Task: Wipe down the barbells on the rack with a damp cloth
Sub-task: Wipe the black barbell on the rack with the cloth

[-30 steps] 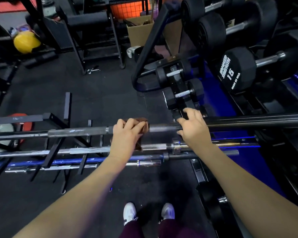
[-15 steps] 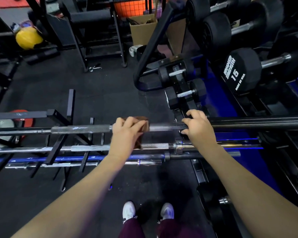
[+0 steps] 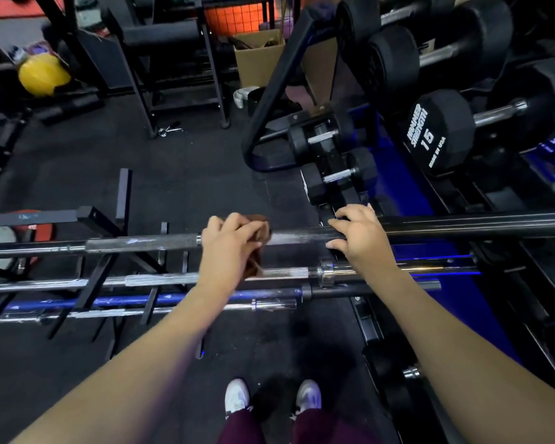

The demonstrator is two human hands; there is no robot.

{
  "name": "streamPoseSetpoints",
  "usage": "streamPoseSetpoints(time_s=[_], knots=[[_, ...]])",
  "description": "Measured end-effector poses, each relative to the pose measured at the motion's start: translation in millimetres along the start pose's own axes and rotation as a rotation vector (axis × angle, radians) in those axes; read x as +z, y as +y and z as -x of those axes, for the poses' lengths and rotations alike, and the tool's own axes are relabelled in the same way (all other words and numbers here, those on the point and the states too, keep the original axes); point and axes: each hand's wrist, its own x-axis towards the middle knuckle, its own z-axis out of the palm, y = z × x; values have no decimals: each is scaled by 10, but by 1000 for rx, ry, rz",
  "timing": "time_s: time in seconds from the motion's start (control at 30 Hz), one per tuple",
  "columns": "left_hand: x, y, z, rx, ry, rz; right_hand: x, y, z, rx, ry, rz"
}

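A dark steel barbell (image 3: 141,244) runs across the view at the top of a low black rack (image 3: 90,277). My left hand (image 3: 229,248) grips a brown cloth (image 3: 259,248) wrapped round this bar near its collar. Just to the right, my right hand (image 3: 359,238) curls its fingers over the bar's black sleeve (image 3: 478,224). Below lie a chrome barbell (image 3: 161,279), a blue barbell (image 3: 135,300) and a thin chrome bar (image 3: 87,314).
A dumbbell rack (image 3: 526,251) with black hex dumbbells, one marked 15 (image 3: 436,136), fills the right side. Small dumbbells (image 3: 337,179) sit on the floor past the bar. A cardboard box (image 3: 258,57), a yellow ball (image 3: 44,75) and black frames stand at the back. My white shoes (image 3: 271,397) are below.
Both hands keep their hold on the top bar. The left hand with the cloth has shifted a little to the left along it; the view has drifted slightly.
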Motion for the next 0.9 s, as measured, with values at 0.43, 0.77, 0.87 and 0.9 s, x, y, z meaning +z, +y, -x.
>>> streamPoseSetpoints(time_s=[0.43, 0.77, 0.87, 0.9], knots=[[197, 364, -99, 132, -56, -7, -3, 40, -13, -31, -5, 43], [454, 824, -153, 143, -69, -13, 0, 19, -68, 1, -56, 48], [437, 739, -162, 218, -87, 14, -76, 8, -64, 39, -112, -16], [380, 606, -134, 222, -57, 40, -87, 19, -68, 30, -133, -1]])
